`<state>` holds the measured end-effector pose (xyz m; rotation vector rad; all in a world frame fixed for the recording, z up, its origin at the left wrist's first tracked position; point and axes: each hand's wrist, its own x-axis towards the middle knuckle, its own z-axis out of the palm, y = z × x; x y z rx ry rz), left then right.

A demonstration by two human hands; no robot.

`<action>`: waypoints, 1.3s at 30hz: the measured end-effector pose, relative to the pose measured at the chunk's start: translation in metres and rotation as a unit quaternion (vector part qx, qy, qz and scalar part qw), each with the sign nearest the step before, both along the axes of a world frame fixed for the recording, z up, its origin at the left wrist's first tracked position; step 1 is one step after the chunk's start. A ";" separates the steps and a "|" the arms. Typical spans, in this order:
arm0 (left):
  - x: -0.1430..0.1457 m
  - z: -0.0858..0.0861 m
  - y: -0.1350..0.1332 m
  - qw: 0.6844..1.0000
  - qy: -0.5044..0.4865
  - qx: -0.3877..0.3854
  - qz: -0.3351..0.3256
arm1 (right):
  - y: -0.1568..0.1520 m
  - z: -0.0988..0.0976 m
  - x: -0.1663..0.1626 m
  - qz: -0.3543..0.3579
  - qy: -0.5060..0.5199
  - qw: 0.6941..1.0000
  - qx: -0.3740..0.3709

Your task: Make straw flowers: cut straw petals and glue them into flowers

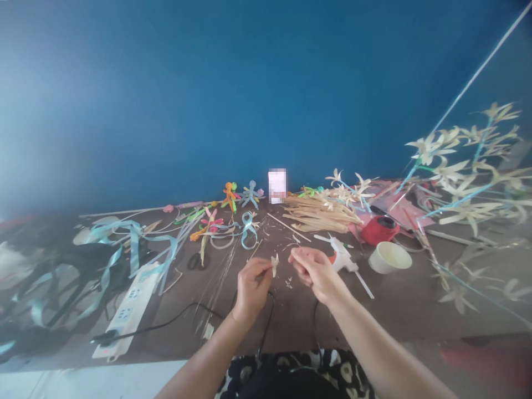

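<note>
Between the thumb and fingers of my left hand (254,282) is a small cream flower piece (275,265) with narrow pointed petals. My right hand (315,270) is a little to the right of it, its thumb and fingertips pinched together. Whatever those fingertips hold, if anything, is too small to make out. Just beyond my right hand lies a white glue gun (344,257) with an orange-red part and a glue stick at its end. Tiny pale scraps (288,283) are on the brown table (286,327) between my hands.
A paper cup (390,257) and a red roll (379,230) stand right, near a bundle of tan husk strips (318,213). Cream flowers on stems (467,202) spread far right. Left are a power strip (128,313), blue ribbon (135,249), scissors (198,260) and pipe-cleaner figures (230,197).
</note>
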<state>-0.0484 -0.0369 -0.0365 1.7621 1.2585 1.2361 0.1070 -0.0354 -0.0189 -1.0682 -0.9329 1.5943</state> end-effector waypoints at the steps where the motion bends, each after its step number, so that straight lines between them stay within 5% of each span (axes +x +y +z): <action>1: 0.000 0.001 0.001 1.000 0.010 0.011 0.008 | -0.004 0.000 -0.001 0.032 0.014 0.999 -0.016; 5: 0.002 0.000 0.000 0.998 0.044 0.043 0.012 | -0.019 -0.003 -0.011 0.114 0.072 0.988 -0.072; 11: 0.006 -0.004 -0.001 0.997 0.031 0.065 0.004 | -0.022 -0.007 -0.024 0.066 0.125 0.986 -0.085; 15: 0.006 -0.003 -0.002 1.000 -0.007 -0.005 -0.010 | -0.025 -0.010 -0.024 0.062 0.077 0.993 -0.060; 18: 0.004 -0.005 0.001 0.994 -0.052 -0.100 0.006 | -0.026 -0.008 -0.016 0.159 -0.024 0.986 -0.031; 20: 0.001 -0.010 0.005 0.983 -0.096 -0.152 0.037 | -0.020 -0.006 -0.004 0.204 -0.134 0.969 0.028; 23: -0.005 -0.019 0.009 0.964 -0.163 -0.199 0.073 | 0.002 -0.009 0.020 0.116 -0.348 0.921 0.133; 25: -0.007 -0.023 0.009 0.952 -0.195 -0.222 0.078 | 0.023 -0.016 0.035 0.030 -0.495 0.855 0.152; 28: -0.007 -0.024 0.008 0.939 -0.225 -0.252 0.070 | 0.049 -0.030 0.045 0.010 -0.626 0.768 0.135; 34: -0.005 -0.022 0.008 0.938 -0.219 -0.265 0.052 | 0.077 -0.053 0.028 0.021 -0.669 0.731 0.132; 39: -0.002 -0.020 0.009 0.938 -0.211 -0.271 0.040 | 0.092 -0.064 0.015 0.012 -0.673 0.730 0.121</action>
